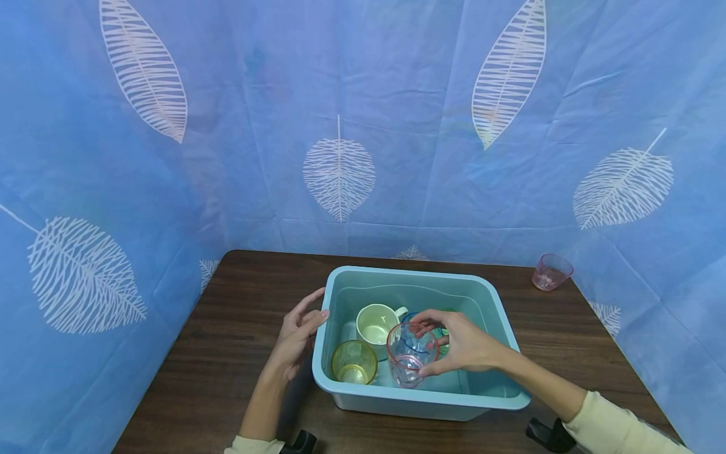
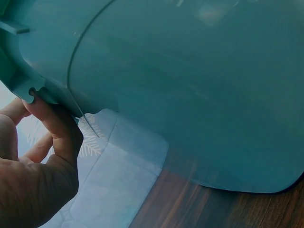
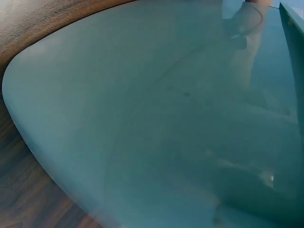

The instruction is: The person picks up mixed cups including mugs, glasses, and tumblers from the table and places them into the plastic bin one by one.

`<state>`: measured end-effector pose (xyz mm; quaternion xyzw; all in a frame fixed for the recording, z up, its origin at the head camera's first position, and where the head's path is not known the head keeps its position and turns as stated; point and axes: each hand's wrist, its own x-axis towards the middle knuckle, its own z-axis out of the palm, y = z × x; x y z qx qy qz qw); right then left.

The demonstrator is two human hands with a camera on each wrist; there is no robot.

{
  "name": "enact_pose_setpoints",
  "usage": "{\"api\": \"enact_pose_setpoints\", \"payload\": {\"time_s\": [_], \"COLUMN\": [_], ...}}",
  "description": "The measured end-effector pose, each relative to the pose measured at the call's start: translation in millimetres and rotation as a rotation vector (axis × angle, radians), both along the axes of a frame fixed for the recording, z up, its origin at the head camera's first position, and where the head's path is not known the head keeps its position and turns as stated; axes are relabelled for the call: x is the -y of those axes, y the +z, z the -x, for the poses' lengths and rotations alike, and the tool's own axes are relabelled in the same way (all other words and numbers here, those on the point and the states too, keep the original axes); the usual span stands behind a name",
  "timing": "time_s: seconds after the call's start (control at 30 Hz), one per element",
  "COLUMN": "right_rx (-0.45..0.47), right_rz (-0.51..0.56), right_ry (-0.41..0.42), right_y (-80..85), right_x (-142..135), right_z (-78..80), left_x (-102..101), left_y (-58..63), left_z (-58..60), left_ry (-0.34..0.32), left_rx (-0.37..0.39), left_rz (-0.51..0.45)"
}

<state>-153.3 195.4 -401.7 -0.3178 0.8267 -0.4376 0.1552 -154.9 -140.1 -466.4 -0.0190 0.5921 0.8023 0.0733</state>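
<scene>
A light blue plastic basin [image 1: 408, 272] stands on the table. At its left rim my left hand [image 1: 295, 337] holds on, and in the left wrist view the bent fingers [image 2: 50, 118] meet the rim. Inside the basin, my right hand [image 1: 467, 343] grips a clear glass with a red rim [image 1: 404, 347], thumb and fingers at its mouth. Close by are a pale cream mug [image 1: 374, 325] and a yellow glass [image 1: 354, 364]. Parts of blue and green items show behind the right hand, mostly hidden. The right wrist view holds only the basin's outer wall [image 3: 118, 118].
A pink glass [image 1: 552, 272] stands at the back right of the dark wooden table [image 1: 227, 340]. Blue cloth [image 1: 255, 157] with white leaf prints hangs behind and at both sides.
</scene>
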Motion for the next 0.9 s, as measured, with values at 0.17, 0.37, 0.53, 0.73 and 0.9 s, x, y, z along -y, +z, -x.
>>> {"api": "enact_pose_setpoints", "payload": {"time_s": [0.17,0.37,0.53,0.73,0.9], "right_rx": [0.008,-0.006,0.001,-0.025,-0.119], "right_rz": [-0.029,-0.085,-0.104,-0.13,-0.168], "right_ry": [0.009,-0.001,0.001,0.018,0.03], "right_y": [-4.4,-9.9,-12.6,-14.9,-15.3], "right_x": [3,5,8,11,15], "right_z": [2.4,2.4,1.7,0.3,0.0], "left_x": [0,0,0,-1,-1], "left_y": [0.0,0.6,0.4,-1.0,-1.4], "left_z": [0.8,1.1,1.0,0.4,0.4], "left_ry": [0.003,0.006,0.006,0.003,0.003], "left_rx": [-0.002,0.0,0.002,0.008,0.002], "left_rz": [0.007,0.008,0.008,0.006,0.001]}}
